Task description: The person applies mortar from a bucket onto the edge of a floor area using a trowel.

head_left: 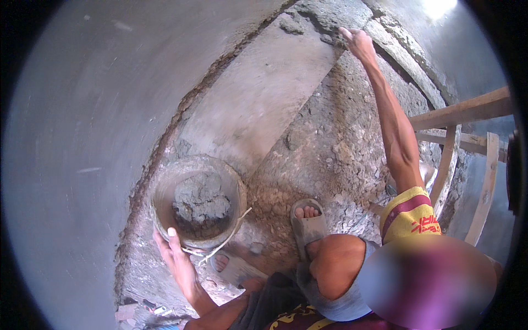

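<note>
Left hand (177, 257) gripping the bucket (241, 195), right hand (360, 45) reaching far out

With my left hand I am holding the bucket's near left side, thumb lying at the rim and fingers going round the outside. My right hand is reaching up to the far end, fingers curling beside rough grey mortar (335, 14); whether they are holding anything, I cannot tell.

As I am judging it, the work is standing partway. Lumpy mix (203, 198) is lying heaped inside the bucket, so some is apparently remaining to be laid. The mortar at the far end is looking coarse and unsmoothed, while a pale flat slab (258, 93) is already lying along the wall (110, 110), with broken ground (324, 143) running down its right side.

The bucket is standing just beyond my left foot (221, 263), its round mouth facing up toward me and showing no long axis. A pale cord (220, 250) is looping round its near right side. The slab's long axis is running from beside the bucket to the upper right, toward my right hand.
</note>
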Motion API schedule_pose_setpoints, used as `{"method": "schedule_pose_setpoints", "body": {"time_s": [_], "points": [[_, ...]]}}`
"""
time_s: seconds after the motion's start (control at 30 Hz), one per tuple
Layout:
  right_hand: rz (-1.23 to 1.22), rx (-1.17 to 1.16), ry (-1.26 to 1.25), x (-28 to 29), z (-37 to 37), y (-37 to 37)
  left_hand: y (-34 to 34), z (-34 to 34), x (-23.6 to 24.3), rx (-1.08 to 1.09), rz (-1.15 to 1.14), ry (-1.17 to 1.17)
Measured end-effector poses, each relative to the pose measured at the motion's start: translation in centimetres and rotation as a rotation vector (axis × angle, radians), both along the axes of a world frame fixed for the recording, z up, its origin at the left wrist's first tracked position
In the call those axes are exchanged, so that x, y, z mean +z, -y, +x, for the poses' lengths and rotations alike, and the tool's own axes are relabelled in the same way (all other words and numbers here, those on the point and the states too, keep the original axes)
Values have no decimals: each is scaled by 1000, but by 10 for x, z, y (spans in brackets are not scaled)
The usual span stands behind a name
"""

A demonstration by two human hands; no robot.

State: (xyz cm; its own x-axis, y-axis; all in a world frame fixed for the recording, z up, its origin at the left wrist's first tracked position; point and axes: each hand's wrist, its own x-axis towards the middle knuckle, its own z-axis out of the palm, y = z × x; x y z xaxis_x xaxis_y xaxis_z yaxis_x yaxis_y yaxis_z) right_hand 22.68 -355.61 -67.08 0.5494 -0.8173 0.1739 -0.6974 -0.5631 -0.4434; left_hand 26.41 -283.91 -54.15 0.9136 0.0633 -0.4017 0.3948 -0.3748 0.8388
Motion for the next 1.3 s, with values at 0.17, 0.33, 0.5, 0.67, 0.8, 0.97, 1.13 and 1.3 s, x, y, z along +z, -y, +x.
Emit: {"method": "schedule_pose_setpoints", "body": {"time_s": [0.17,0.33,0.5,0.67,0.8,0.97,1.13,1.3], "points": [[-39,122,64,29,-13,-55,-4,6,7,-32,4,-16],[248,228,-90,59,-38,-189,-14,15,-8,-196,10,126],[251,559,-123,102,-37,-358,-5,13,12,-92,-131,32],[62,524,-173,79,-24,-388,-2,6,-1,-57,-96,-31],[190,144,76,21,-47,-269,-22,5,7,-66,-157,-13],[75,37,-167,38,-98,-132,-14,3,-8,-139,5,44],[315,472,-80,13,-32,-181,-4,7,3,-58,-94,31],[250,173,-335,-13,56,-94,-3,7,3,-65,-43,47]]}}
